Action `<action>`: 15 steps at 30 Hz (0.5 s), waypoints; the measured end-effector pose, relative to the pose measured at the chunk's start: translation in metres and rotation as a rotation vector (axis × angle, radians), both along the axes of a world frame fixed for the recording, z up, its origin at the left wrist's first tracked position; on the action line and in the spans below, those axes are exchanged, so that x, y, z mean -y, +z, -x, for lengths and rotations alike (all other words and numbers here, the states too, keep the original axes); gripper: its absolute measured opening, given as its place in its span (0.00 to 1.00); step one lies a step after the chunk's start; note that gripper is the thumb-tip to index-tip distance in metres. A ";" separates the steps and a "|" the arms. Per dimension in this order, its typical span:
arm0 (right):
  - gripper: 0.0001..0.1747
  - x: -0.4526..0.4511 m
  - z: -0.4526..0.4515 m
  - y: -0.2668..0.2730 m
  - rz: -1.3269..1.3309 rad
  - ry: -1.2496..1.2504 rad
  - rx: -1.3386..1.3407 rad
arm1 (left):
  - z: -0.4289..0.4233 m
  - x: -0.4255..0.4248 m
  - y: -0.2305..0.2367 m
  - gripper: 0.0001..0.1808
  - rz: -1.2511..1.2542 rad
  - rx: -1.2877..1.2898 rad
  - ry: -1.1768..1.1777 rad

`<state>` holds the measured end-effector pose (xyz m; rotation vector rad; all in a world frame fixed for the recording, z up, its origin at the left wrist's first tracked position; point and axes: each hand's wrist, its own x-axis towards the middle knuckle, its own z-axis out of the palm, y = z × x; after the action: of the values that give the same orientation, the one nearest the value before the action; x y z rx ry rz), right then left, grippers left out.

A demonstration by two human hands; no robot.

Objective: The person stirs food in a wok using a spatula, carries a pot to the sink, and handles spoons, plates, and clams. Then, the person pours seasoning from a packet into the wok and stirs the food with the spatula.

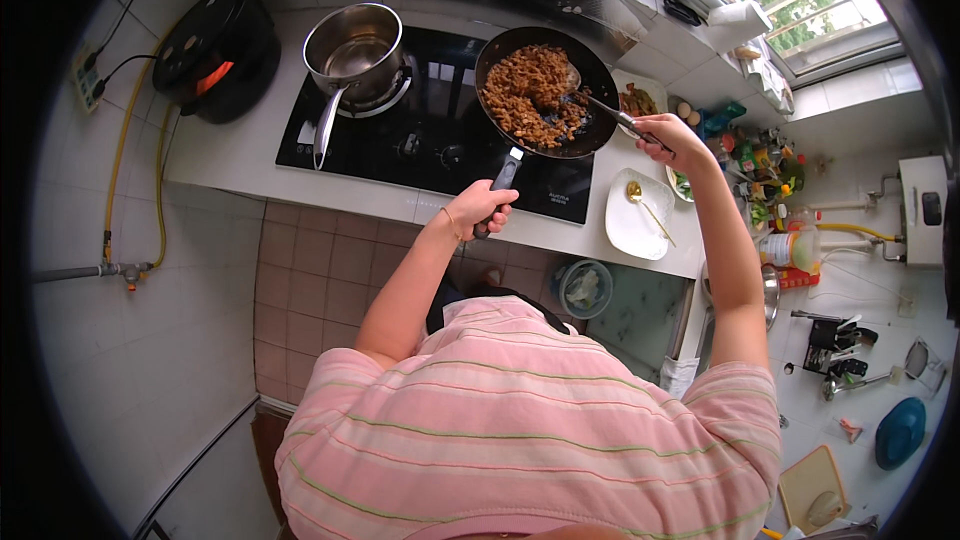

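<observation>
My left hand [484, 211] grips the dark handle [508, 171] of a black frying pan [600, 124] on the right side of the glass cooktop [442, 90]. Brown, crumbly fried food [525, 82], which looks like fried rice or mince, fills much of the pan. Around the handle of a metal cooking spoon or spatula [600, 103] my right hand [664, 139] is closed. The tool's head rests in the food at the pan's right side and is partly covered. Just below my right hand lies a white plate [626, 221] with a gold spoon [636, 193] on it.
A steel saucepan [352, 49] sits on the left burner, its handle towards me. A black appliance [217, 52] stands further left. Beyond the pan is a plate of food [637, 99] near some eggs [684, 111]. Several bottles [765, 157] line the right wall. Below stands a bin [585, 289].
</observation>
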<state>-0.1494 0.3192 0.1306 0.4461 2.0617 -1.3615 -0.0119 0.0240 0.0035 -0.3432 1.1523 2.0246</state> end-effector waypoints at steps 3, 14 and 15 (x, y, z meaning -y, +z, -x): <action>0.18 0.012 -0.001 -0.001 0.080 0.052 -0.043 | 0.001 -0.002 -0.002 0.13 0.014 0.000 0.001; 0.22 0.004 0.035 0.031 -0.676 0.595 -0.630 | 0.003 0.001 -0.009 0.12 0.030 -0.022 -0.043; 0.22 0.003 0.039 0.026 -0.675 0.604 -0.632 | 0.002 0.000 -0.009 0.12 0.032 -0.011 -0.027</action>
<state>-0.1886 0.3158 0.1564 -0.3943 2.8331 -0.4387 -0.0136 0.0237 -0.0051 -0.3308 1.1916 1.9885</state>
